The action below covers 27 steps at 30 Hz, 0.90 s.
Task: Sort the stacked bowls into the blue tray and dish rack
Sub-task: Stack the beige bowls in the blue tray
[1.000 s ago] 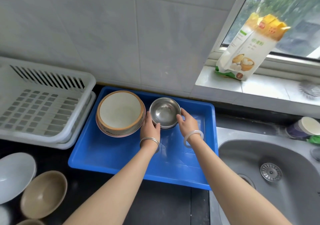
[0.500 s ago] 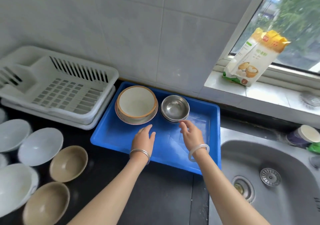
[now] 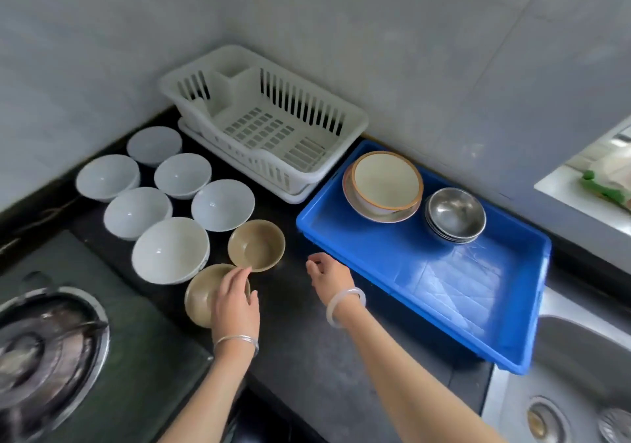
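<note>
The blue tray (image 3: 444, 282) holds a cream bowl with a brown rim (image 3: 386, 180) stacked on a wider dish, and beside it a stack of steel bowls (image 3: 456, 215). The white dish rack (image 3: 266, 118) stands empty to the tray's left. Several white bowls (image 3: 170, 248) and two tan bowls sit on the black counter. My left hand (image 3: 235, 302) hovers open over the near tan bowl (image 3: 201, 296), fingers at its rim. The far tan bowl (image 3: 256, 244) lies just beyond. My right hand (image 3: 329, 277) is open above the counter by the tray's left corner.
A gas hob burner (image 3: 44, 350) sits at the lower left. A steel sink (image 3: 573, 391) lies right of the tray. The tiled wall runs behind the rack, and a window sill with a bag (image 3: 604, 183) is at the far right.
Both hands left the steel bowls in the tray and swung left to the counter. My left hand now reaches the near tan bowl. The view turned left.
</note>
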Tool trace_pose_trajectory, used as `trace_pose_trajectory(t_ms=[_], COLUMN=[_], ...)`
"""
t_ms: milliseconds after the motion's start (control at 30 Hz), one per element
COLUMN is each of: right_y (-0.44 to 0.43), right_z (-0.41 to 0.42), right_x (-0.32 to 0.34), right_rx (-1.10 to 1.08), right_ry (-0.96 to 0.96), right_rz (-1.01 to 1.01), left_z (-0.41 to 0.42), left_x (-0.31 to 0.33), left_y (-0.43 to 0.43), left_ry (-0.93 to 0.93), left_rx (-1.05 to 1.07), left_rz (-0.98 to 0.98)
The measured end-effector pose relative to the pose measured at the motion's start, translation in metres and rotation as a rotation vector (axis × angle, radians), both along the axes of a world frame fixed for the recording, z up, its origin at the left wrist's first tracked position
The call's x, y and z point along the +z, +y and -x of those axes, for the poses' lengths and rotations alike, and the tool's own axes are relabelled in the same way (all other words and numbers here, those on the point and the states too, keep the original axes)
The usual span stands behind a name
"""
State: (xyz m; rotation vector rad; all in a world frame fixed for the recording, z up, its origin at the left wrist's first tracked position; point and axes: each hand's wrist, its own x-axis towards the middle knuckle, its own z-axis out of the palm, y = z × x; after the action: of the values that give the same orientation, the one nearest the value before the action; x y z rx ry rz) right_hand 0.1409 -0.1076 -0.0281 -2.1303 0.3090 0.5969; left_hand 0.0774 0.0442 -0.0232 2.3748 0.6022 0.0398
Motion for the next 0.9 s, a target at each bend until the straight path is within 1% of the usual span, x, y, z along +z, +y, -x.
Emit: trace_pose_trajectory(t_ms=[67,133,233,333,467,533,667,767,833,900], right_y=[0.021,0.038,0.056,0.068,0.070,0.064,0.046,0.035,0.031,0.028], right_z=[-0.012,-0.023,-0.035,-0.041,-0.043,-0.040,-0.027,-0.015,-0.004,0.006], right_x=[-0.001,-0.002,-0.004,-0.010,-0.014,-0.012,-0.001,0.013,0.019,0.021], right_rx=[0.028,0.050,0.056,0.025,-0.098,-0.120,-0.178,-0.129,-0.061,-0.012], right_ry=[0.052,0.087,0.126,0.156,0.179,0.156,0.065,-0.030,-0.069,-0.083], right_rz=[0.031,0.064,0.101,0.062,-0.055,-0.047,-0.086,-0.078,-0.036,0.013], left_z=[0.010,0.018,0.025,0.027,0.026,0.027,0.026,0.022,0.018,0.013], left_x=[-0.007,-0.013,-0.020,-0.024,-0.028,-0.030,-0.033,-0.036,-0.039,-0.041], left_y=[0.016,0.027,0.039,0.047,0.054,0.057,0.060,0.054,0.048,0.042], left_ry=[-0.001,0.006,0.000,-0.026,0.090,0.120,0.109,0.103,0.118,0.140], left_rx=[0.060,0.129,0.263,0.376,0.486,0.482,0.455,0.341,0.268,0.301], left_rz=[-0.066,-0.079,0.035,0.203,0.299,0.321,0.382,0.452,0.516,0.646])
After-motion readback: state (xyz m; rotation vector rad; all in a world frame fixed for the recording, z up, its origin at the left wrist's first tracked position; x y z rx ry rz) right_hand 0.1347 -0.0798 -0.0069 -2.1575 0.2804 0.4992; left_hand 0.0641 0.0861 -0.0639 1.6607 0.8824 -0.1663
